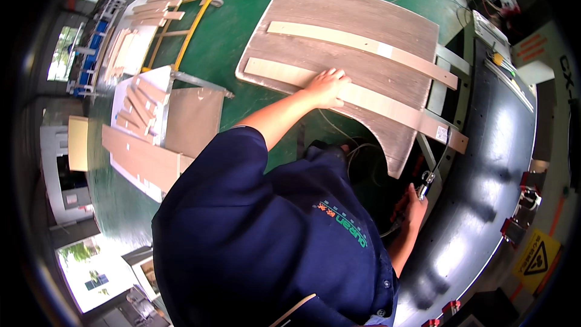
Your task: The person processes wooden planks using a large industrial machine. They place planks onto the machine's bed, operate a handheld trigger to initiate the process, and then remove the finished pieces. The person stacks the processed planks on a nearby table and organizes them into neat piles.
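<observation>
A large wood-grain panel [363,24] with rounded corners lies in front of me. Two long pale wooden strips lie across it, one farther away [363,42] and one nearer [393,106]. My left hand [327,85] reaches out and presses down on the nearer strip, fingers laid over it. My right hand [411,212] is low beside my body at the panel's near corner. It grips a small metal tool [425,184] with a hose or cable running from it. My dark blue shirt hides the area below my chest.
A black conveyor belt [496,163] curves along the right, with red clamps on its edge. On the green floor [242,0] to the left stand a yellow-framed cart [193,18] and stacks of pale boards [142,157]. Cables lie at the far top right.
</observation>
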Action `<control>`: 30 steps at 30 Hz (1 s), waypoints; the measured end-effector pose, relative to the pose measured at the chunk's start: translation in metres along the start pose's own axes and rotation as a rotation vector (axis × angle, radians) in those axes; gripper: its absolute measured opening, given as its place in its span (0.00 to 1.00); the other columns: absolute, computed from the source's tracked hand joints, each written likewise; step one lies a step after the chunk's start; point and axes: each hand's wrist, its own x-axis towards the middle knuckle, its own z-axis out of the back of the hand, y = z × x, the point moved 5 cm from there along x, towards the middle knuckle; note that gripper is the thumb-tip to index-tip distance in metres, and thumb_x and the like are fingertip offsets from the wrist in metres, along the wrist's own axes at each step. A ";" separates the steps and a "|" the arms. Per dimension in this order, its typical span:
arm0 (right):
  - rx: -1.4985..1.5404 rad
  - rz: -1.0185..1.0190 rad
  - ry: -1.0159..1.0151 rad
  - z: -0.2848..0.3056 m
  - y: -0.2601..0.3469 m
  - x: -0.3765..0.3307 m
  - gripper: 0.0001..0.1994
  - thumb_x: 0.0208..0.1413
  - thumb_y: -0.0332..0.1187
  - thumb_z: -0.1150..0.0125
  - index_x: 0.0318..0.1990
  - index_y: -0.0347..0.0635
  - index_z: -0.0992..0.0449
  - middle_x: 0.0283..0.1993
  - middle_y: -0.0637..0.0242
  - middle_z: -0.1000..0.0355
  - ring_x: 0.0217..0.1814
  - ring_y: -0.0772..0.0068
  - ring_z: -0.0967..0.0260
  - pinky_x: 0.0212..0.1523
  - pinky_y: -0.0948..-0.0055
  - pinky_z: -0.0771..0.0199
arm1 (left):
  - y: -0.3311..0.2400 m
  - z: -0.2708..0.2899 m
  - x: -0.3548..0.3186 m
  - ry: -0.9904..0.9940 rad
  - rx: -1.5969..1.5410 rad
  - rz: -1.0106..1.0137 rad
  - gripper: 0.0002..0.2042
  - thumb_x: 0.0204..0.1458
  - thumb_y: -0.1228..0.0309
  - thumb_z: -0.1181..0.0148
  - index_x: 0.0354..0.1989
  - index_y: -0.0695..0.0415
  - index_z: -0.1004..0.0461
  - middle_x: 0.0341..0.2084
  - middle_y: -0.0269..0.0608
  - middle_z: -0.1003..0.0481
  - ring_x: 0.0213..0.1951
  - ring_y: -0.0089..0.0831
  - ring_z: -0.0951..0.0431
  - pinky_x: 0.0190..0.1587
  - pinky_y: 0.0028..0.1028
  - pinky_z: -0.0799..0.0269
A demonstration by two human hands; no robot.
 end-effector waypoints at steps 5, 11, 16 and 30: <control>-0.090 0.020 0.090 -0.031 -0.017 -0.005 0.17 0.63 0.42 0.37 0.27 0.42 0.30 0.14 0.69 0.34 0.12 0.77 0.37 0.14 0.76 0.44 | 0.036 0.006 -0.015 0.010 0.051 0.092 0.35 0.42 0.62 0.28 0.62 0.53 0.33 0.57 0.48 0.34 0.61 0.48 0.35 0.63 0.44 0.37; -0.167 -0.017 0.105 -0.048 -0.007 -0.030 0.15 0.63 0.40 0.36 0.28 0.42 0.30 0.14 0.69 0.34 0.13 0.78 0.38 0.16 0.77 0.43 | 0.135 0.043 -0.068 0.081 0.128 0.347 0.39 0.41 0.56 0.24 0.64 0.46 0.34 0.60 0.44 0.36 0.65 0.46 0.38 0.66 0.44 0.42; -0.169 -0.010 0.102 -0.074 0.012 -0.020 0.15 0.63 0.40 0.37 0.27 0.43 0.30 0.13 0.69 0.34 0.12 0.77 0.39 0.14 0.76 0.44 | 0.227 0.076 -0.115 0.088 0.106 0.442 0.38 0.36 0.61 0.22 0.61 0.44 0.31 0.58 0.40 0.35 0.64 0.44 0.38 0.66 0.42 0.42; -1.047 0.276 0.601 -0.268 0.131 0.001 0.21 0.60 0.47 0.37 0.27 0.34 0.25 0.21 0.55 0.26 0.24 0.55 0.27 0.28 0.55 0.31 | 0.270 0.090 -0.140 -0.050 -0.173 0.309 0.34 0.35 0.65 0.22 0.56 0.48 0.28 0.56 0.37 0.34 0.62 0.41 0.40 0.65 0.39 0.45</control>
